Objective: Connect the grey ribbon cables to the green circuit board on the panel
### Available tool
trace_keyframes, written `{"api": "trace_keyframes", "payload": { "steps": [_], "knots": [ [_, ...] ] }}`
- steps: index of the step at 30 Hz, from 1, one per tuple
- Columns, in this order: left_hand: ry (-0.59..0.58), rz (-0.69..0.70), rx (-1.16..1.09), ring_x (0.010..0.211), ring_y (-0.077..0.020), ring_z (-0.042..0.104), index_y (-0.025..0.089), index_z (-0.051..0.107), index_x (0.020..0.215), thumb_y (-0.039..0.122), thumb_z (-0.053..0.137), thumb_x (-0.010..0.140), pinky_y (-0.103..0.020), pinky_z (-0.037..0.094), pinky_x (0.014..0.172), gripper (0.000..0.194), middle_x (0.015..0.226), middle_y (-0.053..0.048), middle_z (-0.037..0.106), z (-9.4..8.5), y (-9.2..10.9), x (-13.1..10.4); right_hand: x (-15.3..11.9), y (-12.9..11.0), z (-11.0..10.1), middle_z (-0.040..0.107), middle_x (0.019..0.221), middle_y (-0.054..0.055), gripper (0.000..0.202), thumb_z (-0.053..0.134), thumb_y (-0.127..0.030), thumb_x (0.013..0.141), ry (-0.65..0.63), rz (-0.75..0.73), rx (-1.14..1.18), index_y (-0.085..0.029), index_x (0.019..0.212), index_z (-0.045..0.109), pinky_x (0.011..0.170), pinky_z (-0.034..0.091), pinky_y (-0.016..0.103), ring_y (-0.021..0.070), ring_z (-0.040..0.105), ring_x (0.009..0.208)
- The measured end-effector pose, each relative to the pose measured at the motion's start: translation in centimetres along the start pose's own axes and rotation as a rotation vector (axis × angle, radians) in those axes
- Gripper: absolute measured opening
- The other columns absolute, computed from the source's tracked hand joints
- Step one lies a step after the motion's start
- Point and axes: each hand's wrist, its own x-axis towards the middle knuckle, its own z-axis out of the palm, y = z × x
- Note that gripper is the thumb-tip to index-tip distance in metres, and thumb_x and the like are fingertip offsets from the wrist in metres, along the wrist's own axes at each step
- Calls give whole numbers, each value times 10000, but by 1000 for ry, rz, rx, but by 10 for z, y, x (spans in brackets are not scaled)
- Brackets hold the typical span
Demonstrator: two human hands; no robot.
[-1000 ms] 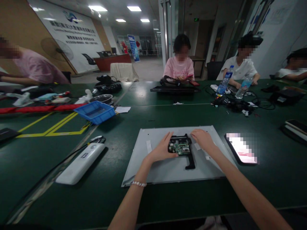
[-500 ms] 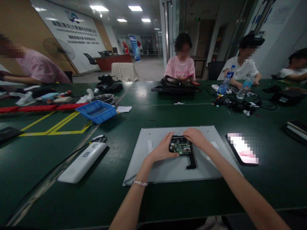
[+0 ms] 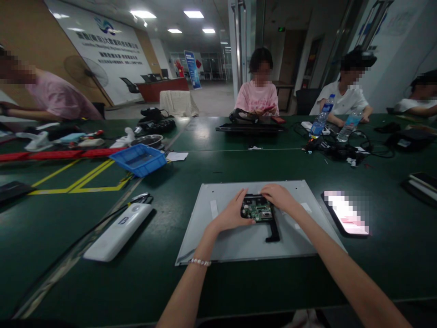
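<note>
A green circuit board (image 3: pixel 256 210) sits in a black plastic frame (image 3: pixel 274 231) that has an arm reaching down toward me. Beneath them lies a flat grey panel (image 3: pixel 218 243) with a few white stickers. My left hand (image 3: pixel 232 212) grips the frame's left side, thumb along the near edge and fingers along the far left. My right hand (image 3: pixel 278 196) is bent over the far right corner of the frame, its fingertips pressed together there. Whether those fingertips pinch a small part is hidden.
Left of the panel lies a white handheld device (image 3: pixel 119 232) with a black cable. A phone (image 3: pixel 346 213) with a lit screen is at the right. Farther off are a blue tray (image 3: pixel 138 159), bottles (image 3: pixel 322 116) and tangled cables (image 3: pixel 337 148). Several people sit around the table.
Both hands stay at the black frame with almost no movement. The whole view has shifted very slightly.
</note>
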Motion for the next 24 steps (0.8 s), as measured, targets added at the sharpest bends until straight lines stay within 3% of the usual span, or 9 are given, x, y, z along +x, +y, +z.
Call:
{"api": "trace_keyframes", "payload": {
  "steps": [24],
  "knots": [
    [27,8,-49,1379,-300,182,174,84,1452,383,736,650,-456,187,1137,1055,1510,-145,152,1,1,0,2,1,7,674,1045,68,234,483,-189,874,18,34,94,-183,988,687,904,417,287,182,589,1002]
  ]
}}
